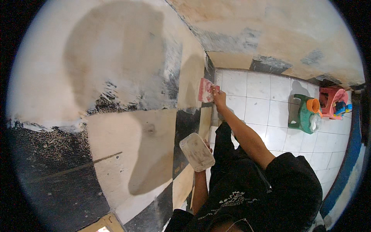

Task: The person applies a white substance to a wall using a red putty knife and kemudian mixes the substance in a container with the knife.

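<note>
Nearest the camera, a black shirt (251, 185) fills the lower right of the view, with both bare forearms reaching out from it. The left hand (206, 149) is mostly hidden beneath a whitish plaster tray (196, 151), which it holds from below, close to the body; only a few fingers show at the tray's edge, wrapped around it. The tray is smeared grey and sits just beside the wall (116, 89).

Farther out, the right arm stretches forward. The right hand (218, 94) is closed around a reddish trowel (206, 90), whose flat blade lies against the wall at the corner where two surfaces meet. The wall is patchy: pale plaster, tan areas and rough black stretches.

Beyond, a white tiled floor (262, 104) runs to the right. On it stand a green stool (303, 116) and, farther still, a pink stool (332, 100), near each other.
</note>
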The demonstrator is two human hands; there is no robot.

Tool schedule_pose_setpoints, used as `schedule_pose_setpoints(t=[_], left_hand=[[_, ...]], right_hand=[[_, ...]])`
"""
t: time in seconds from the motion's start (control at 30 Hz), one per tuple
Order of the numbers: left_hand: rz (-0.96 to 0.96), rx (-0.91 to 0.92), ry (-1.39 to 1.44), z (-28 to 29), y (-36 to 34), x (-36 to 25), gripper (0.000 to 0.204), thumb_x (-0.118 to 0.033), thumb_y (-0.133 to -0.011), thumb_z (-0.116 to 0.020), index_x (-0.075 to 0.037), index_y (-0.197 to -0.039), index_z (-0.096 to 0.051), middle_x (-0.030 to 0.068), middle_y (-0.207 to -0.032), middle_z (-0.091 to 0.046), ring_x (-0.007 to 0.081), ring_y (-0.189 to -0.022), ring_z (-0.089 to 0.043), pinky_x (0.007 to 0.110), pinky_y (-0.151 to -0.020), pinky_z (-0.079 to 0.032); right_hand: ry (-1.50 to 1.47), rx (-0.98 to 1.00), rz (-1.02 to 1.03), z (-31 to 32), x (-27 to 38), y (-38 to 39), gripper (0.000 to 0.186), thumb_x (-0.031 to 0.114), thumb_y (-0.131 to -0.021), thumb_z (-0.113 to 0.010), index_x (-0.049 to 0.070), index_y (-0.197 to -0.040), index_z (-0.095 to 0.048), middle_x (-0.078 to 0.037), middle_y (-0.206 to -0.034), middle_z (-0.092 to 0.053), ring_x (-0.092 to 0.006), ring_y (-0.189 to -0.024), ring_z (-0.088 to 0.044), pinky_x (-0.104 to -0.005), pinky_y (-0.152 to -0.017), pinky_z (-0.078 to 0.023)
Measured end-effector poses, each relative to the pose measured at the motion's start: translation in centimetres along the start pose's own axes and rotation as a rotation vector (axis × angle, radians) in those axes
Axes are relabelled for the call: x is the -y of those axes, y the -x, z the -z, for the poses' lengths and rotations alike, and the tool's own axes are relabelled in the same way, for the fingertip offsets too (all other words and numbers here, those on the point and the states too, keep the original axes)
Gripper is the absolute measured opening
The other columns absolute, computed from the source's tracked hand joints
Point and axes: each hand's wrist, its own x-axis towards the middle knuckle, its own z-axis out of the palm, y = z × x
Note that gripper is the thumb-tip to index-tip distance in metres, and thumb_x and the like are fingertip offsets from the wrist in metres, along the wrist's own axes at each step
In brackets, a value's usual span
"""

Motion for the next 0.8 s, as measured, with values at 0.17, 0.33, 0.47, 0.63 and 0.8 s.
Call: schedule_pose_setpoints(t=[0.17,0.33,0.47,0.63,0.8], left_hand=[[-0.011,0.059,0.104,3.7,3.5,0.0,0.065,-0.049,-0.090,-0.051,-0.013,-0.141,-0.034,0.0143,-0.140,-0.036,0.0349,-0.126,-0.036,0.051,-0.107,-0.029],[-0.007,0.135,0.071,3.6,3.1,0.2,0.062,-0.046,-0.091,-0.049,-0.013,-0.142,-0.033,0.0151,-0.140,-0.036,0.0340,-0.126,-0.037,0.051,-0.108,-0.029],[0.044,0.069,0.930,1.5,2.4,0.9,0.058,-0.042,-0.093,-0.047,-0.014,-0.142,-0.032,0.0136,-0.141,-0.037,0.0336,-0.127,-0.037,0.051,-0.108,-0.028],[-0.024,0.067,1.124,0.7,3.2,0.6,0.058,-0.040,-0.092,-0.050,-0.014,-0.141,-0.035,0.0113,-0.141,-0.040,0.0348,-0.128,-0.038,0.051,-0.108,-0.027],[-0.136,-0.045,0.168,1.5,3.4,0.4,0.058,-0.036,-0.087,-0.060,-0.011,-0.136,-0.044,0.0171,-0.134,-0.047,0.0382,-0.126,-0.040,0.054,-0.106,-0.028]], right_hand=[[-0.367,0.185,-0.051,0.8,5.6,6.5,0.038,0.038,-0.091,-0.060,0.006,-0.110,-0.057,-0.004,-0.098,-0.063,-0.0135,-0.080,-0.060,-0.0335,-0.067,-0.053],[-0.807,0.265,-0.001,-4.1,19.4,7.5,0.032,0.025,-0.092,-0.061,0.004,-0.115,-0.055,-0.003,-0.097,-0.063,-0.0138,-0.080,-0.060,-0.0338,-0.067,-0.053],[-0.698,0.249,0.339,-10.5,30.3,5.1,0.024,0.015,-0.090,-0.062,-0.006,-0.103,-0.059,-0.007,-0.093,-0.062,-0.0135,-0.079,-0.059,-0.0316,-0.062,-0.053],[-0.748,0.301,0.287,-15.8,32.5,3.0,0.018,0.011,-0.089,-0.062,-0.006,-0.095,-0.062,-0.008,-0.087,-0.062,-0.0146,-0.072,-0.059,-0.0307,-0.056,-0.051],[-0.607,0.087,0.071,-13.8,22.3,-0.1,0.023,0.010,-0.088,-0.061,-0.007,-0.104,-0.059,-0.009,-0.088,-0.062,-0.0165,-0.073,-0.060,-0.0310,-0.058,-0.054]])
